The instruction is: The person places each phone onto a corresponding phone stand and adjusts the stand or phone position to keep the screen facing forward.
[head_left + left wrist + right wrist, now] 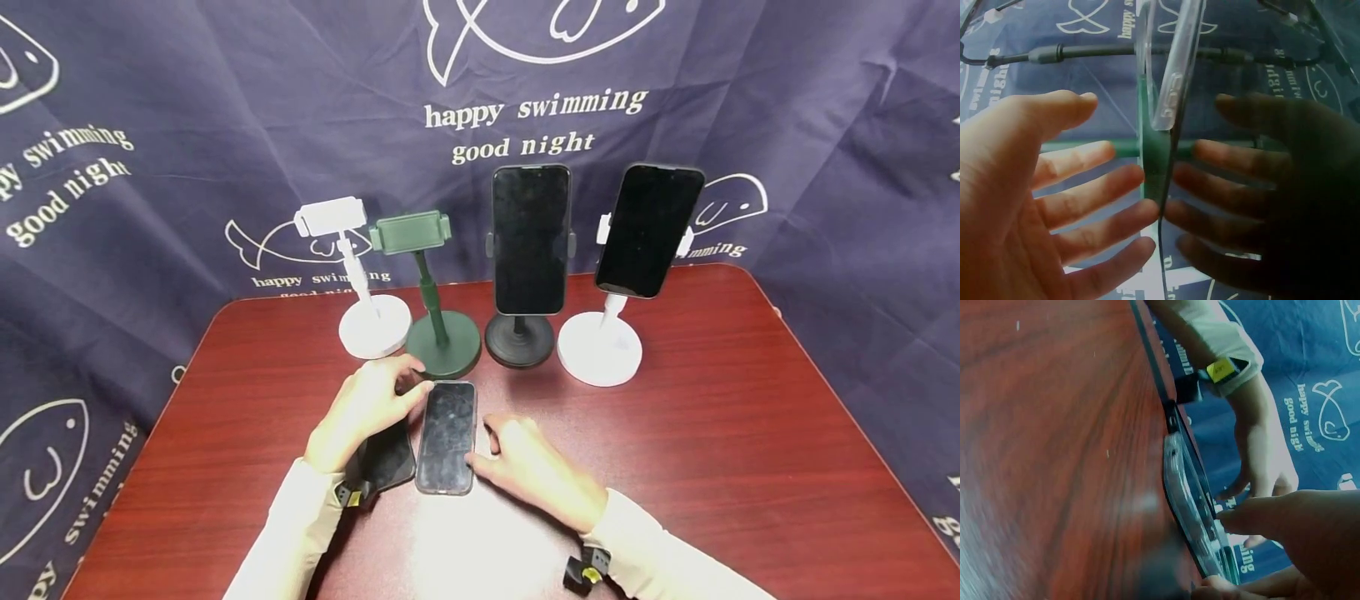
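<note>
Two phones lie screen up on the red table. One, in a clear case (pixel 447 437), lies between the hands; the other dark phone (pixel 387 456) is partly covered by my left hand (pixel 367 406). In the left wrist view that hand's fingers (pixel 1097 206) are spread and loosely bent, mirrored in a dark screen (pixel 1229 206). Its thumb tip is at the top corner of the cased phone. My right hand (pixel 536 467) is at that phone's right side, thumb tip at the edge and fingers loosely bent. In the right wrist view, its thumb (pixel 1260 515) overlaps the phone's side.
Behind the hands stand a white phone stand (pixel 375 327), a green one (pixel 444 346), a black one (pixel 519 342) and another white one (pixel 600 350). Phones (pixel 531 242) (pixel 651 229) sit in the black and right white stands. A printed cloth (pixel 337 100) hangs behind the table (pixel 712 400).
</note>
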Demonstrator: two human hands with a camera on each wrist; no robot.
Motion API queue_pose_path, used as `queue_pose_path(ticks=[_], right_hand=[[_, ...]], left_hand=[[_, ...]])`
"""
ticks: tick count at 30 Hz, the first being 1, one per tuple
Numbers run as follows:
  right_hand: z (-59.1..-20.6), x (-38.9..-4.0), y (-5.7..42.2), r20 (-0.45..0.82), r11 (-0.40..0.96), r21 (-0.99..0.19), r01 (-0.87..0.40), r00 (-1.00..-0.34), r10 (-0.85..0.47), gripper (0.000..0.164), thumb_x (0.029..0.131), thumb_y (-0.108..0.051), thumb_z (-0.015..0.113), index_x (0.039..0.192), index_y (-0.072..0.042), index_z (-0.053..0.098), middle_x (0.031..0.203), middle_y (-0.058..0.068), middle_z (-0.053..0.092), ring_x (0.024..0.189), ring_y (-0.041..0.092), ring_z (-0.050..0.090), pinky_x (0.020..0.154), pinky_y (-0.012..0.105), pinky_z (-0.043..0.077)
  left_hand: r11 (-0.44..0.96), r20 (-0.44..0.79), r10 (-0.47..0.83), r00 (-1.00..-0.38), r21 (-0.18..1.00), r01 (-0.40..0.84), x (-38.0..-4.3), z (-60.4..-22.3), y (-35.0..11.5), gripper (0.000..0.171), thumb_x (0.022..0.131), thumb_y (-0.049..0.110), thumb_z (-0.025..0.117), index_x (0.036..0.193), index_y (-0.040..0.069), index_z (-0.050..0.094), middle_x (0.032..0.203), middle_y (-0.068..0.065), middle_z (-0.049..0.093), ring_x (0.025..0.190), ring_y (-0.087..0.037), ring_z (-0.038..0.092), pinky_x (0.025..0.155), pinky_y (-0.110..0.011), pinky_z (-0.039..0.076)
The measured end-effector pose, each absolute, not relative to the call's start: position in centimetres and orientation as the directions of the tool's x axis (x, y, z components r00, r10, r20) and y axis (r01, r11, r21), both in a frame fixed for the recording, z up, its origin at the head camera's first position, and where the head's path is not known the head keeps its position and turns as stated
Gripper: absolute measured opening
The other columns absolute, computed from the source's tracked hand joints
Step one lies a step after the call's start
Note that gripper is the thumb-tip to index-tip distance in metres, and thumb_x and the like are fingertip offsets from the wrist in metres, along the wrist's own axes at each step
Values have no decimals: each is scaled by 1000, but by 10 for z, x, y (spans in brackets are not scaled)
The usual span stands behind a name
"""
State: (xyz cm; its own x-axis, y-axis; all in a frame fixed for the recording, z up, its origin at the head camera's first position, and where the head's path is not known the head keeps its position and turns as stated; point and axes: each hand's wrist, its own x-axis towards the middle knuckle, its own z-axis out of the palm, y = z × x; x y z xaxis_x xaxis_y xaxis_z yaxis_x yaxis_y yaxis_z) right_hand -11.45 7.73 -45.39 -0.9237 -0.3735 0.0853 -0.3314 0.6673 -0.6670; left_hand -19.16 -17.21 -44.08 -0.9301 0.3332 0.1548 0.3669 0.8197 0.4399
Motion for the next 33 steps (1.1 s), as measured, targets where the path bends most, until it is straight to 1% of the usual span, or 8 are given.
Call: queue_pose_path(ticks=[4,9,13,16,19,26,30,33], right_hand=[[-457,-106,75,74,671,-652,-353,-911,-406,28,79,-31,86,91,-14,67,72,-7,62,63,6,56,57,25,46],[-463,-99,69,90,700,-604,-381,-906,-415,49,78,-40,88,113,-13,68,98,1,74,89,17,72,75,38,58],[-466,-98,66,70,727,-580,-368,-911,-406,58,75,-45,89,117,-13,66,101,1,74,94,20,72,76,41,58],[-464,-98,66,55,733,-573,-366,-910,-411,59,73,-44,91,116,-12,65,99,3,73,92,21,72,75,41,57],[-461,-98,69,43,735,-562,-379,-901,-432,63,72,-41,91,121,-11,65,100,5,73,93,24,72,76,42,57],[-455,-104,75,-14,734,-561,-383,-882,-471,57,73,-41,91,116,-13,66,92,5,71,89,26,71,74,42,55],[-454,-105,75,-48,729,-597,-335,-892,-449,62,74,-44,90,123,-15,67,99,4,74,94,22,72,76,42,56],[-454,-104,75,-64,725,-621,-297,-903,-425,60,74,-44,89,123,-17,67,103,1,75,96,18,72,77,41,56]], left_hand=[[819,151,358,-921,423,388,-191,-445,-169,25,90,37,78,109,21,75,84,12,73,77,-7,69,74,-37,58],[795,144,414,-899,424,434,-191,-447,-167,20,90,31,79,107,21,76,82,13,70,75,-7,65,73,-34,57],[771,142,451,-881,435,465,-191,-449,-170,15,88,24,82,101,20,76,73,14,63,67,-7,59,67,-29,52],[765,145,469,-871,427,482,-190,-450,-170,16,87,21,83,101,19,76,72,13,63,67,-8,60,66,-28,51],[766,141,481,-866,413,493,-190,-451,-169,20,86,20,83,104,17,75,76,11,68,70,-9,65,69,-31,55],[774,113,487,-866,402,488,-188,-449,-167,30,85,15,84,113,14,74,85,7,77,85,-13,75,81,-40,58],[776,111,485,-867,402,486,-188,-449,-165,34,84,15,85,116,14,74,86,7,78,88,-13,75,86,-42,57],[778,100,486,-868,403,482,-187,-450,-165,37,84,17,86,118,17,73,86,9,77,86,-12,75,84,-40,57]])
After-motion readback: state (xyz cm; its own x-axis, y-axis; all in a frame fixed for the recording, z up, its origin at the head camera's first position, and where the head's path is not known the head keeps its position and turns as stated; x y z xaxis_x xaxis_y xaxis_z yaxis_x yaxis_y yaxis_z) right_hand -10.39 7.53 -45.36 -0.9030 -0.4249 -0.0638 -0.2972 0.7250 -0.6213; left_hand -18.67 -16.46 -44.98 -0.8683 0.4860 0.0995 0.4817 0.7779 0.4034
